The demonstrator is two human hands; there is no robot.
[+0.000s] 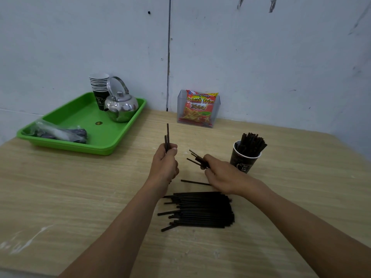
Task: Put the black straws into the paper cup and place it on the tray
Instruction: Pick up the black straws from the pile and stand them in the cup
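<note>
Black straws: loose pile lying flat on the bench, near centre, mostly parallel, ends ragged on the left side. One single straw lies apart, just beyond the pile. More straws stand bunched in the paper cup, dark cup with white rim, upright on the bench right of the hands, not on the tray.

Left hand: closed in a fist around two or three straws, held upright, tips sticking above the knuckles. Forearm reaches in from bottom centre.

Right hand: palm down, fingers curled around a few straws that fan out toward the left; exact count hard to tell, grip hidden under the fingers. It sits just beside the cup.

Green plastic tray far left, glossy, shallow rim. On it: a stack of paper cups, a shiny steel kettle with bail handle, a crinkled clear plastic bag holding something dark, contents unclear.

Clear acrylic holder with a red snack packet against the wall. Bench is pale wood-grain laminate.
</note>
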